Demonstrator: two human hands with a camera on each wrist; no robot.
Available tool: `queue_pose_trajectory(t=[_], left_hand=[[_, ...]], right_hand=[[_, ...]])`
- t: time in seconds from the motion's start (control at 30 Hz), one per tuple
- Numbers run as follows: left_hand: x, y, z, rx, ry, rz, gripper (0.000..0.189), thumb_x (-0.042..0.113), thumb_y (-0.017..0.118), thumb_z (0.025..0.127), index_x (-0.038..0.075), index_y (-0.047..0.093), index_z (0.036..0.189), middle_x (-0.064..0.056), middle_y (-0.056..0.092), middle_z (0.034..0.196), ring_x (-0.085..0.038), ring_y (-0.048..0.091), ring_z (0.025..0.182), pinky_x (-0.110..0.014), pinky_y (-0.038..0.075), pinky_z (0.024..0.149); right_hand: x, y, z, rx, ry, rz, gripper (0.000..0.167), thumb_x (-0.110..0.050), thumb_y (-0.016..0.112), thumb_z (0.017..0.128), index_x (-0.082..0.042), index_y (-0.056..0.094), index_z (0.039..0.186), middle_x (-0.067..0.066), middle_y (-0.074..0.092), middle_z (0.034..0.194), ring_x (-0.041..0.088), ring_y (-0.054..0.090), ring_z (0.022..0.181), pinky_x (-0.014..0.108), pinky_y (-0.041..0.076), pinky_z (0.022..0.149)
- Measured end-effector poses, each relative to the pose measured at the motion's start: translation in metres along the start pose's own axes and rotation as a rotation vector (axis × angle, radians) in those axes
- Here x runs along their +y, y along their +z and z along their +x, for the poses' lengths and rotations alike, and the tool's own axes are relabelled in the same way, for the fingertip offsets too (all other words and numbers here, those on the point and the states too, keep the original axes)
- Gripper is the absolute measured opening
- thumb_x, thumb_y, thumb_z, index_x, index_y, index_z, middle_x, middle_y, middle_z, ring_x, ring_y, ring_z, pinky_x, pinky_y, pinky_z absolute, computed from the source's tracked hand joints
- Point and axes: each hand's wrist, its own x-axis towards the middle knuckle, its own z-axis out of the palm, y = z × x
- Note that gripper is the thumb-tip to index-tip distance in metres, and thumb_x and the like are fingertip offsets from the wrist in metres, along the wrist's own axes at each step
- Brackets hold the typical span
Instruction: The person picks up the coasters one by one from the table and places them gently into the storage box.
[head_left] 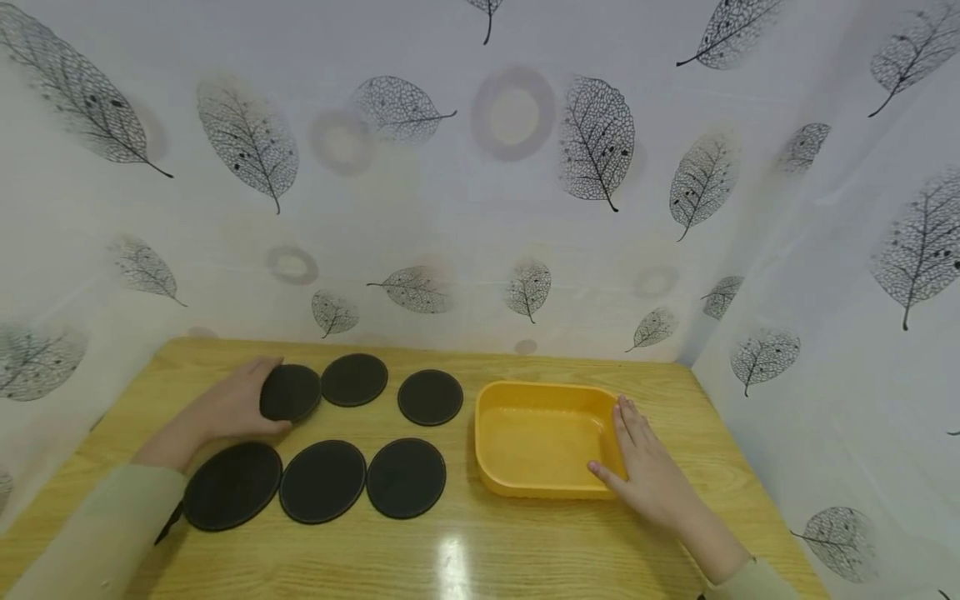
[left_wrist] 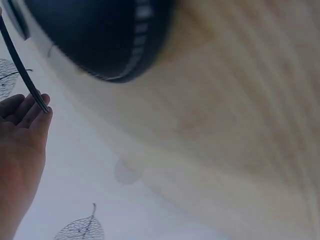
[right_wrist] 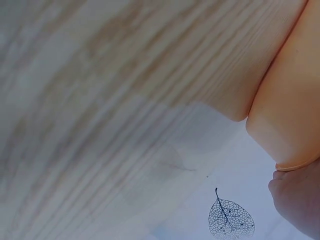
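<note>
At the back left of the table, my left hand pinches a round black coaster by its edge, thumb in front and fingers behind. In the left wrist view that coaster appears edge-on, lifted off the wood. Two more coasters lie to its right, one in the back row and one beyond it. My right hand rests with extended fingers on the right rim of a yellow plastic tub, its thumb over the near right corner. The right wrist view shows fingertips touching the tub's wall.
Three black coasters form a front row: a left one, a middle one and a right one. They lie on a wooden table. A leaf-patterned white curtain hangs behind and along the sides.
</note>
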Motion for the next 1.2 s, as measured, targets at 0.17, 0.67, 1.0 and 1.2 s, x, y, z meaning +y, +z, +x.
queue_pose_trajectory(t=[0.17,0.67,1.0,1.2], left_hand=[[0.019,-0.012,0.008,0.046,0.059,0.012,0.116,0.046,0.093,0.071,-0.017,0.038,0.152,-0.042,0.048,0.149,-0.061,0.051,0.133,-0.071,0.047,0.109],[0.110,-0.007,0.049,0.061,0.302,-0.003,0.111,0.034,0.095,0.071,-0.012,0.039,0.155,-0.031,0.049,0.155,-0.049,0.053,0.141,-0.060,0.048,0.116],[0.178,0.016,0.074,-0.008,0.394,-0.013,0.112,0.041,0.092,0.075,-0.003,0.037,0.161,-0.022,0.045,0.163,-0.039,0.054,0.144,-0.053,0.051,0.117],[0.216,0.032,0.090,-0.036,0.484,-0.020,0.111,0.045,0.091,0.076,-0.002,0.038,0.161,-0.020,0.047,0.163,-0.035,0.054,0.146,-0.049,0.049,0.120]], right_hand=[[0.000,0.001,0.000,0.009,-0.006,-0.006,0.099,-0.056,0.060,0.103,0.014,0.022,0.163,0.028,0.008,0.176,0.052,0.018,0.160,0.066,0.025,0.128],[0.000,0.001,-0.001,0.007,-0.002,-0.001,0.098,-0.055,0.059,0.104,0.014,0.022,0.163,0.028,0.009,0.176,0.052,0.018,0.161,0.066,0.024,0.128],[0.000,0.001,0.000,0.015,-0.009,0.001,0.097,-0.054,0.060,0.104,0.015,0.024,0.162,0.030,0.011,0.175,0.052,0.019,0.160,0.065,0.024,0.128],[0.000,0.002,-0.001,0.027,-0.022,-0.008,0.097,-0.054,0.059,0.104,0.016,0.025,0.161,0.031,0.012,0.174,0.052,0.020,0.160,0.055,0.016,0.134]])
